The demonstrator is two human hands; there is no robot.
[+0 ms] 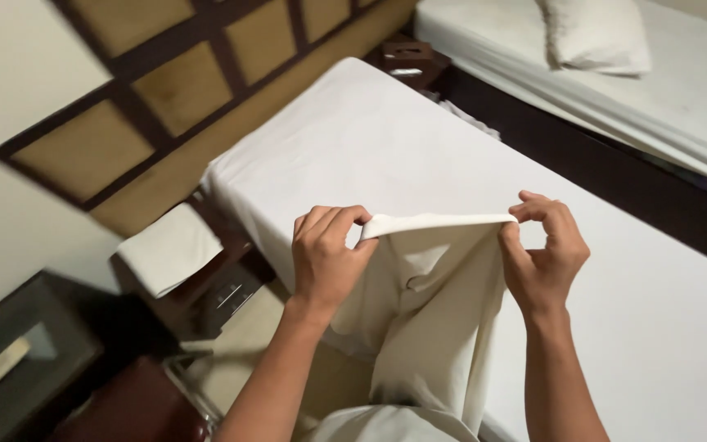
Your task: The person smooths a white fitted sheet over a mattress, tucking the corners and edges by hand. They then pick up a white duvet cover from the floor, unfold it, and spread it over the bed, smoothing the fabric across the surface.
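Cream-white cloth (427, 303), pinched along its top edge, hangs stretched between my two hands above the near side of a bed (615, 286) covered in a white sheet. My left hand (327, 255) has its fingers (345, 219) curled shut on the left corner of the cloth, while my right hand (543, 252) closes thumb and fingertips on the right corner; the edge runs nearly straight between them and the rest of the fabric drapes down in loose folds toward my lap. Beyond the bed's far end a dark wooden stand (407, 59) sits against a padded headboard wall (182, 82). A second bed (681, 90) with a white pillow (595, 34) lies to the right. A folded white cloth (169, 250) rests on a low dark shelf at left.
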